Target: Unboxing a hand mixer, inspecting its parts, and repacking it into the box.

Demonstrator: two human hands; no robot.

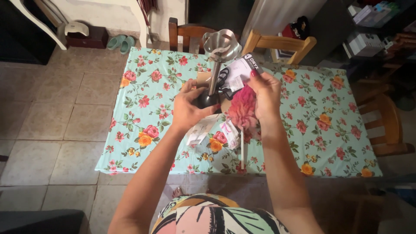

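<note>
The desk wears a glossy mint cloth printed with pink and orange flowers. Two wooden chairs stand at its far edge. Above the desk's middle, the left hand has its fingers curled tight round the black base of a blender shaft, a slim steel tube held upright, its fluted metal bell on top. Just right of the shaft, the right hand pinches a fluffy pink duster and a white-and-black printed card. Below the shaft, white leaflets lie flat on the desk. A brown box behind the hands is mostly hidden.
</note>
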